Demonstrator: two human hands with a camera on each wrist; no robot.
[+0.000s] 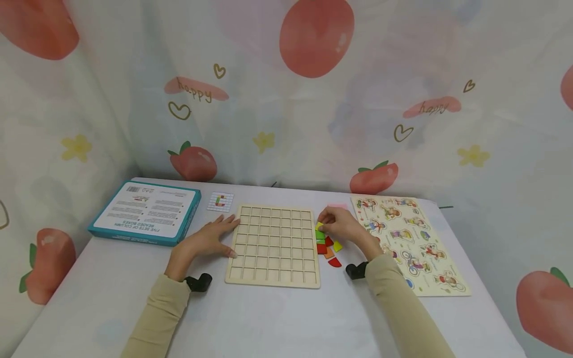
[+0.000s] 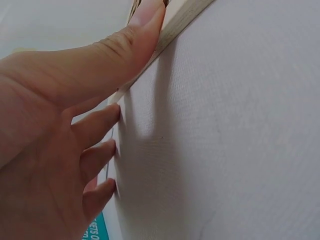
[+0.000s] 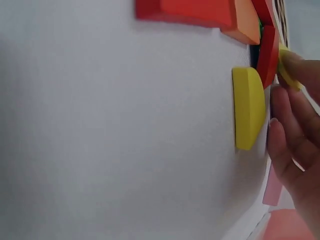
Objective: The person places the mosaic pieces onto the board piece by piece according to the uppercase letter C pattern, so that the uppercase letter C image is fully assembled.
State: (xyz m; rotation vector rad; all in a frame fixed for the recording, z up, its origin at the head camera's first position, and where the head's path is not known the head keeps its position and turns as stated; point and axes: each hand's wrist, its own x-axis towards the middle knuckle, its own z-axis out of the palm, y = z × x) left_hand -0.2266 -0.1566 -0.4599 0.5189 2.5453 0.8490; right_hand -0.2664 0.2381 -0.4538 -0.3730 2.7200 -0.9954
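Observation:
My left hand (image 1: 207,239) rests at the left side of a wooden grid board (image 1: 273,244), fingers spread. In the left wrist view its thumb (image 2: 145,37) lies against the board's edge (image 2: 186,19), and the other fingertips touch the white tabletop. To the right of the board, my right hand (image 1: 343,226) pinches a small yellow block (image 3: 288,75) between thumb and fingers. Beneath and around it lie green blocks (image 1: 320,235), red blocks (image 1: 322,248), an orange block (image 1: 329,253), a red curved block (image 1: 334,262) and another yellow block (image 3: 248,109) with a curved side.
A teal-edged box (image 1: 147,211) lies at the left. Behind the board's left corner is a pattern card (image 1: 220,201). On the right lies a wooden picture puzzle board (image 1: 421,248), with a pink piece (image 1: 337,206) near its far left corner. A printed curtain (image 1: 286,124) hangs behind the table.

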